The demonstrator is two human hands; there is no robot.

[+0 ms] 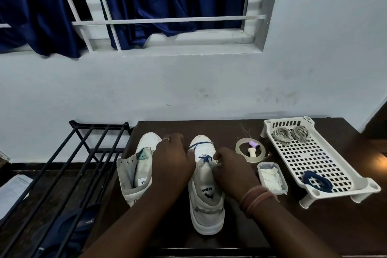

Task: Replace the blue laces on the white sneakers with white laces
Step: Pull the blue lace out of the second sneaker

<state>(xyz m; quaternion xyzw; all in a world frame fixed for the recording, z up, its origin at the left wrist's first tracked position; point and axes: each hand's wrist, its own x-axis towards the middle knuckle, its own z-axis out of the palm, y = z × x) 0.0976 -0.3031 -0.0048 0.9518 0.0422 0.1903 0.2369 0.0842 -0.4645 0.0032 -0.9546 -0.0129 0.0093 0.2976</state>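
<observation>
A: Since you asked, right sneaker stands on the worktop, toe toward the wall, heel toward the person.

B: Hands?

A: Left hand pinches the blue lace near the toe. Right hand fingers curled at the eyelets, pinching lace.

The tongue label of the right-hand sneaker reads "ALBAN" in dark capitals — upside down from the wearer's view. Left of it, the other sneaker carries a matching tongue label showing only "NIA" — the rest is hidden.
</observation>
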